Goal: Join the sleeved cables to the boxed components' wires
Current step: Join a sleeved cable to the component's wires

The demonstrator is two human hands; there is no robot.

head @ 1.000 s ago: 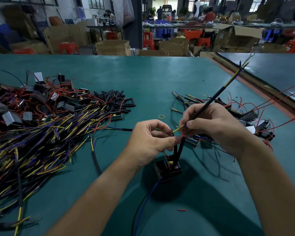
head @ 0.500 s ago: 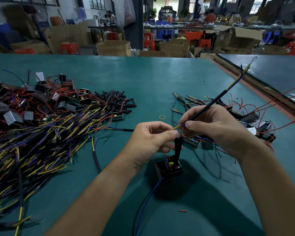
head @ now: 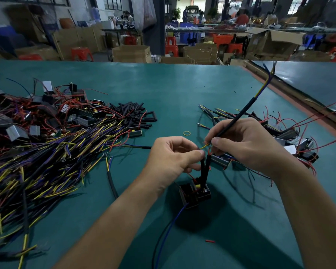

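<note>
A small black boxed component [head: 195, 193] hangs just above the green table [head: 182, 90], with black sleeved wires [head: 204, 169] rising from it. My left hand [head: 173, 156] pinches the tops of those wires between thumb and fingers. My right hand [head: 244, 144] grips a long black sleeved cable [head: 241, 113] that slants up to the right; its yellow end [head: 204, 146] pokes out beside my left fingertips. The wire tips themselves are too small to tell whether they touch.
A big heap of yellow, purple and black cables [head: 47, 152] with boxed components covers the left side. Black sleeve pieces [head: 132, 111] lie behind it. More components with red wires [head: 291, 138] sit on the right. A yellow ring [head: 187, 133] and a red scrap [head: 209, 241] lie loose.
My right hand has swung the sleeved cable more upright. The boxed component and my left hand have stayed nearly in place.
</note>
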